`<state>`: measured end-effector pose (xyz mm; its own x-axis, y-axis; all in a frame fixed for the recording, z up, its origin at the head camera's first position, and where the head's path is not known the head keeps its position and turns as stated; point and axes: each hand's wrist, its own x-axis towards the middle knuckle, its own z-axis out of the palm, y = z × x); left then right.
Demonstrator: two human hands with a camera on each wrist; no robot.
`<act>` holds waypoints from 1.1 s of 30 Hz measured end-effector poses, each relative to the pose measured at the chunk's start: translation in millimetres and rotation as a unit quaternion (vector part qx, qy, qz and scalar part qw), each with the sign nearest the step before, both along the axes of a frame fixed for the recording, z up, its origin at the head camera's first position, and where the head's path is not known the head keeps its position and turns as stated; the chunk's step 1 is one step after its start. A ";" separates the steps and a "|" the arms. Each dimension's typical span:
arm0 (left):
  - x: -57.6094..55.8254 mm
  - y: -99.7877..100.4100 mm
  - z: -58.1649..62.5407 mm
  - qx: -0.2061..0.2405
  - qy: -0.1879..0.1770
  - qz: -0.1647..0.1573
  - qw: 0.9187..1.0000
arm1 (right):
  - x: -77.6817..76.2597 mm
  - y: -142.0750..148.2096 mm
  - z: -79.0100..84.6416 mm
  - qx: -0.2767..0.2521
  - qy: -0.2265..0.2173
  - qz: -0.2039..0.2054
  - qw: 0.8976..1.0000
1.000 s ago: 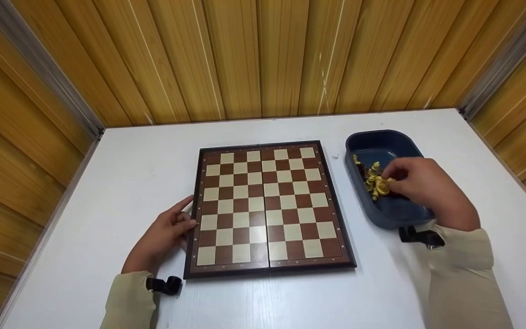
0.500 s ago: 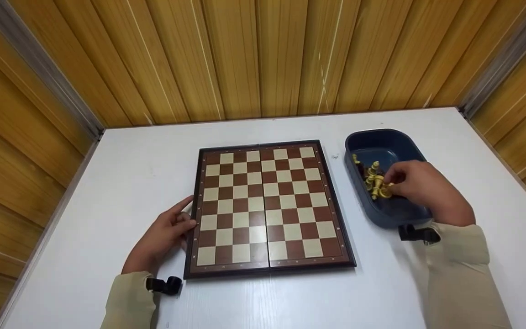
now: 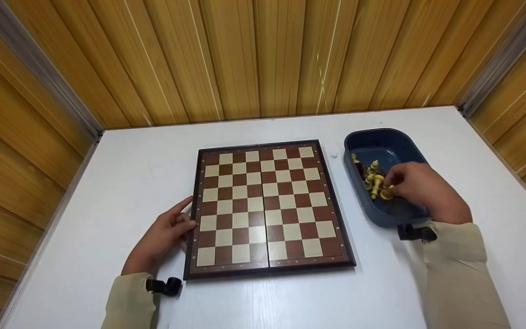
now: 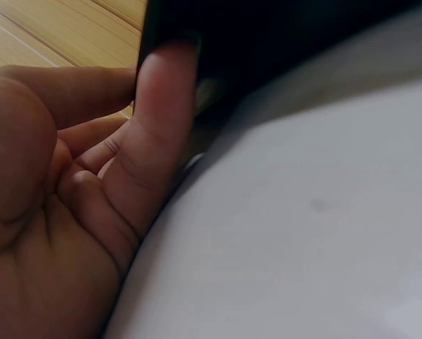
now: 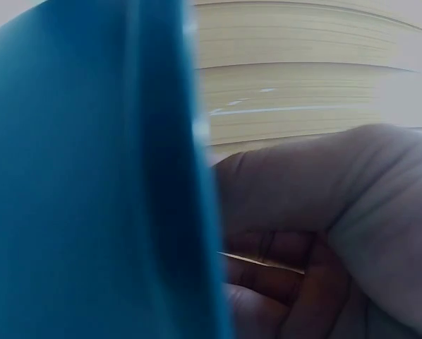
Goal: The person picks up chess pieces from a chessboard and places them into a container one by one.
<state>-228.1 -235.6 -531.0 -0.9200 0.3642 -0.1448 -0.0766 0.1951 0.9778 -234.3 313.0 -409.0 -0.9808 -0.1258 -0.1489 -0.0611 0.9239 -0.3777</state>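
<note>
A brown and cream chessboard [image 3: 267,205] lies bare on the white table. My left hand [image 3: 181,221] rests beside its left edge, its straight fingers touching the dark frame [image 4: 267,35]; the left wrist view shows the hand [image 4: 91,198] up close. To the right, a dark blue tray [image 3: 384,139] holds a heap of light and dark chess pieces [image 3: 371,176]. My right hand [image 3: 391,186] reaches into the tray with curled fingers that pinch a light piece [image 3: 386,193]. In the right wrist view, the tray wall [image 5: 91,176] hides most of the hand [image 5: 317,233].
The white table [image 3: 144,160] sits in a corner of wooden panel walls [image 3: 267,55] at the back and on both sides. Small black wrist cameras [image 3: 165,286] sit on both beige sleeves.
My right hand has shifted slightly inside the tray, toward me, and the light piece at its fingertips moved with it. The left hand and the board have stayed still.
</note>
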 end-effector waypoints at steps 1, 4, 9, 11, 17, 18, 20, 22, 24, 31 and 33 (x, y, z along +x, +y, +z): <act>-0.1 -0.1 -0.1 0.000 0.000 0.000 1.000 | 0.2 -0.3 0.4 0.002 0.000 -0.001 1.000; -0.2 -0.6 -0.5 0.000 0.005 -0.004 1.000 | 1.5 -1.8 1.9 0.004 0.000 -0.001 1.000; 0.1 0.0 -1.1 0.004 0.005 -0.005 1.000 | 2.6 -4.8 2.3 0.005 0.001 -0.001 1.000; 0.5 0.6 -0.8 0.008 -0.002 -0.002 1.000 | 2.5 -5.9 1.6 0.006 0.000 -0.003 1.000; 0.4 0.5 0.0 0.009 -0.015 0.003 1.000 | 2.5 -7.3 -0.1 0.005 -0.008 -0.006 1.000; 0.1 0.3 0.0 0.008 -0.015 0.003 1.000 | 2.5 -7.3 0.1 0.006 -0.007 -0.006 1.000; -0.3 0.4 0.4 0.009 -0.013 0.003 1.000 | 2.6 -7.3 0.8 0.010 -0.003 -0.006 1.000; -0.6 0.4 0.5 0.010 -0.014 0.005 1.000 | 3.0 -7.4 1.8 0.011 0.002 -0.007 1.000; -0.8 0.5 0.5 0.009 -0.014 0.006 1.000 | 3.4 -7.6 3.2 0.011 0.004 -0.006 1.000; 0.0 1.2 -0.8 -0.008 -0.009 0.010 1.000 | 4.0 -8.3 5.6 0.015 0.009 0.004 1.000; -0.8 1.8 -1.2 -0.012 -0.009 0.008 1.000 | 4.5 -7.6 5.8 0.018 0.009 0.007 1.000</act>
<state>-228.8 -233.8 -532.2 -0.9227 0.3466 -0.1690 -0.0964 0.2171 0.9714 -229.7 305.4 -403.2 -0.9817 -0.1342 -0.1354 -0.0807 0.9361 -0.3424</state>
